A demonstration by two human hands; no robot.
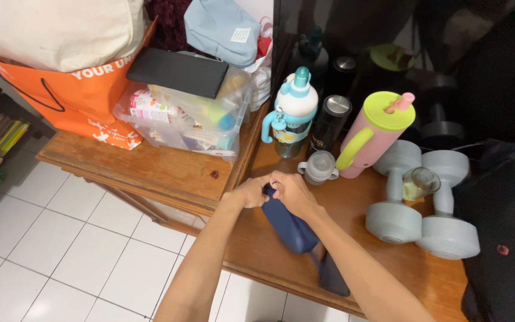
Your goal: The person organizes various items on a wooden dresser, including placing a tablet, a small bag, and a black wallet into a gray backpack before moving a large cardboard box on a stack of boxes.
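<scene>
Both hands closed on the top end of a dark navy blue soft fabric pouch (289,226): left hand (250,192) and right hand (292,192) touching each other at its upper tip. Pouch body hangs down and right below the hands, tilted, over the brown wooden bench (168,173) near its front edge. Just beyond the hands: small grey two-handled cup (319,167), pink tumbler with lime lid (372,134). Right of that, two grey dumbbells (424,209).
</scene>
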